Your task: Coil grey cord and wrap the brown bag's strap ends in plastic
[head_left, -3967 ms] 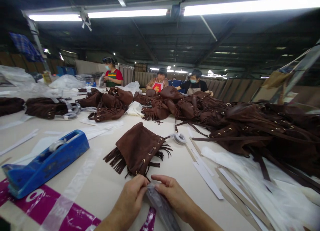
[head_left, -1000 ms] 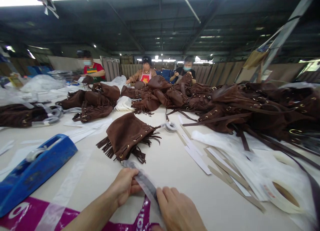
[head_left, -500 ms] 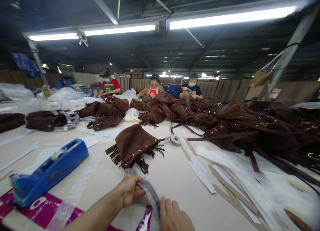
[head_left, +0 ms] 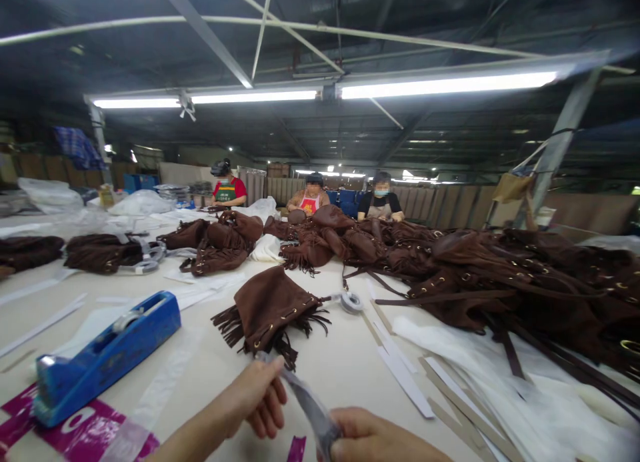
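A grey strip in translucent plastic wrap (head_left: 306, 397) runs from the near corner of a brown fringed bag (head_left: 273, 302) down toward me. My left hand (head_left: 257, 397) pinches its upper part close to the bag, thumb on top and the other fingers loosely curled below. Lower down, my right hand (head_left: 373, 437) grips the strip between thumb and fingers. The bag lies on the table with gold eyelets and a cord along its edge. At its far right corner, another wrapped strip ends in a grey coil (head_left: 351, 303).
A blue tape dispenser (head_left: 107, 359) stands at left on purple-printed plastic (head_left: 85, 429). Brown fringed bags (head_left: 480, 269) are heaped across the back and right. Paper strips (head_left: 407, 382) and white wrapping sheets (head_left: 550, 389) lie at right. Several co-workers (head_left: 230, 190) sit across the table.
My right hand has turned from lying along the strip to gripping it. My left fingers have loosened below the thumb. The camera view has tilted up; the bag stays in place.
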Motion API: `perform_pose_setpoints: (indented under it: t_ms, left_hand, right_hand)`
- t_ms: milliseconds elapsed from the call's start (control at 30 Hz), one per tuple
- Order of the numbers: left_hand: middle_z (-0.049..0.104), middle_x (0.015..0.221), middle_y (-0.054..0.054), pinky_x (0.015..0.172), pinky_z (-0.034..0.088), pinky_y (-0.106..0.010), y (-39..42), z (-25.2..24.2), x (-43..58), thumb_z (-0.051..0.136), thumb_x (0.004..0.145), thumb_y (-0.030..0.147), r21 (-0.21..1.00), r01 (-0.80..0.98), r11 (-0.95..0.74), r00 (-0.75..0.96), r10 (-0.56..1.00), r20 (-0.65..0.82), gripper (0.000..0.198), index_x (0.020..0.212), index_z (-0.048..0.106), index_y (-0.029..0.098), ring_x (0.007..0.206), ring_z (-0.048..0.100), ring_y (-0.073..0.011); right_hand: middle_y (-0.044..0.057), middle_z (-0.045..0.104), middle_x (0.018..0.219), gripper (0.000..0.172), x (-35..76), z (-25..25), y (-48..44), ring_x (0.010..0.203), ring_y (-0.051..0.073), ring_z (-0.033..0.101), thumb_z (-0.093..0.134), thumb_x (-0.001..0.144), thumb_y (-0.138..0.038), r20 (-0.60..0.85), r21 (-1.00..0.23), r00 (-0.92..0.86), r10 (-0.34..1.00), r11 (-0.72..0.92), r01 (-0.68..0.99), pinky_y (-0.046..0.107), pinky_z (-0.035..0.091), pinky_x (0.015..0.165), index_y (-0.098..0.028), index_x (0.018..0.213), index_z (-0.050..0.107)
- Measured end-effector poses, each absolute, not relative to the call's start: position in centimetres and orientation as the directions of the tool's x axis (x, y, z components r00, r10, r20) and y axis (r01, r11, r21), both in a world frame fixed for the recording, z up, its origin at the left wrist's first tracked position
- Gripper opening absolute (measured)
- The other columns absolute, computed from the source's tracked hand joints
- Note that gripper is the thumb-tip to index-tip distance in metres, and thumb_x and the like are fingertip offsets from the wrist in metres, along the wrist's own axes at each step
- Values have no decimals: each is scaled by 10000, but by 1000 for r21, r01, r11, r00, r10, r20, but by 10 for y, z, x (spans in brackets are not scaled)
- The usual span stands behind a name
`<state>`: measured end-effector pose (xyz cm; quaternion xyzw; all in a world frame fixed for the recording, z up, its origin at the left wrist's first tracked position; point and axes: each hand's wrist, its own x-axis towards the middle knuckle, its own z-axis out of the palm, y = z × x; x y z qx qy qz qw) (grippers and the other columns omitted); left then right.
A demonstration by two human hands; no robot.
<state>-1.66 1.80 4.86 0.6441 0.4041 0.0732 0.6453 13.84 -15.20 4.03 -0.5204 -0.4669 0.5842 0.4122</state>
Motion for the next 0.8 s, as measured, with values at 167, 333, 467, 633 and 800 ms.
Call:
perform_pose_setpoints:
  t_ms: [167,333,467,633,800]
  left_hand:
    - [677,1091,-115,978,444,-394,7,45,-32,613,798,271,711,38,-703,693,531,488,271,1052,685,208,1050,604,-276]
    - [588,1284,-111,1136,239,-467,9,16,-1,574,798,194,718,-56,-694,656,516,551,416,1208,637,230,1228,493,-305]
    - [687,1014,-111,1005,389,-389,10,29,23,491,898,333,808,-143,-572,647,563,514,261,1005,704,227,993,595,-270]
    - [621,777,-82,760,429,-273,20,45,37,470,902,484,827,-181,-532,710,512,484,389,724,651,190,786,547,-208]
    - [603,700,-53,707,427,-255,34,42,48,554,819,586,926,-325,-195,813,443,378,451,710,623,154,693,545,-167]
  right_hand:
    - [9,623,690,392,140,58,-146,502,53,484,761,677,-413,-160,-905,-171,972,-213,-367,160,274,470,-145,927,621]
    - [12,632,766,423,139,75,-138,591,55,528,806,675,-328,-14,-895,-266,964,-131,-427,161,339,557,-155,1028,649]
    - [30,688,826,382,143,80,-122,757,148,642,816,677,-319,88,-862,-42,995,55,-504,257,462,686,-199,1008,669]
    - [83,718,936,469,151,74,-80,877,217,659,848,614,-406,112,-849,387,915,291,-440,250,475,596,-228,1017,687]
    - [105,697,935,496,155,62,-49,568,150,575,711,725,-548,331,-934,439,835,356,27,242,404,436,-219,1093,668]
